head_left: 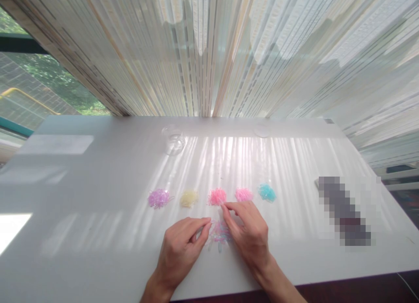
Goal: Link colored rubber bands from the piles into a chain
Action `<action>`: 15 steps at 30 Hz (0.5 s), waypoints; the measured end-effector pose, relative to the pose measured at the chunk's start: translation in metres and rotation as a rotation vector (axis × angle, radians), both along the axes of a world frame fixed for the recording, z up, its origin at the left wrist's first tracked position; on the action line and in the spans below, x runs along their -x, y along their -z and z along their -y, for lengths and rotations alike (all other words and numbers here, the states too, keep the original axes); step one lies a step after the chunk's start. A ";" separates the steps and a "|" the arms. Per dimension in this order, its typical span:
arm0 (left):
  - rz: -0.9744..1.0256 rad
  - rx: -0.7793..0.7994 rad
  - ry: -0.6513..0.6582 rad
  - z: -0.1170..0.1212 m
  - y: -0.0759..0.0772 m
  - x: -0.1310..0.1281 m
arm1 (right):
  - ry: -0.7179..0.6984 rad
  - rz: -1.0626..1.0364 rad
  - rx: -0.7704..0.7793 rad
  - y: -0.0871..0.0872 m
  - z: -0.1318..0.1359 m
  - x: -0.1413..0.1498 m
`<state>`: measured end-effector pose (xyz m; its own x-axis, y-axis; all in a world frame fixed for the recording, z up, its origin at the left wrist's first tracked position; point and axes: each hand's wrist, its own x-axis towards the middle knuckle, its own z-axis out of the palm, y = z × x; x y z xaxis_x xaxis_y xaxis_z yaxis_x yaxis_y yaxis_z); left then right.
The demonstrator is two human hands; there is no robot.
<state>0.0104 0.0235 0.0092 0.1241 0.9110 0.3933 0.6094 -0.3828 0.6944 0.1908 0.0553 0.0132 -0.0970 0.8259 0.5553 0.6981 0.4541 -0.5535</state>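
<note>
Small rubber bands lie in colour-sorted piles across the white table: a purple pile [159,198], a yellow pile [189,199], a bright pink pile [217,196], a lighter pink pile [244,194] and a blue pile [267,192]. Nearer me is a loose mixed pile [219,232] of pastel bands, between my hands. My left hand [183,242] is closed in a pinch at this pile's left edge; what its fingertips hold is too small to make out. At the near edge of the bright pink pile, my right hand [249,226] pinches what looks like a pale rubber band.
A clear round container [174,141] stands toward the back of the table [108,176], and a clear round lid-like disc [262,131] lies farther right. A pixelated dark oblong object [345,211] is at the right. Striped curtains [203,54] hang along the back edge.
</note>
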 end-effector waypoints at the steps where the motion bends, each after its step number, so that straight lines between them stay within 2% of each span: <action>1: -0.001 0.001 0.000 0.000 0.000 0.000 | 0.004 -0.006 -0.010 -0.003 0.001 -0.001; 6: 0.004 0.003 0.008 0.002 0.002 0.001 | 0.081 0.008 -0.057 -0.011 0.004 -0.024; 10: 0.011 -0.014 0.018 0.002 0.004 0.001 | 0.167 0.078 -0.092 -0.002 0.003 -0.045; 15: 0.001 -0.025 0.021 0.001 0.004 0.001 | 0.177 0.088 -0.073 0.006 0.003 -0.050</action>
<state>0.0094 0.0226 0.0049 0.1422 0.8982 0.4159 0.6004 -0.4123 0.6852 0.2408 0.0525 0.0070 -0.0051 0.7922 0.6102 0.8148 0.3571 -0.4568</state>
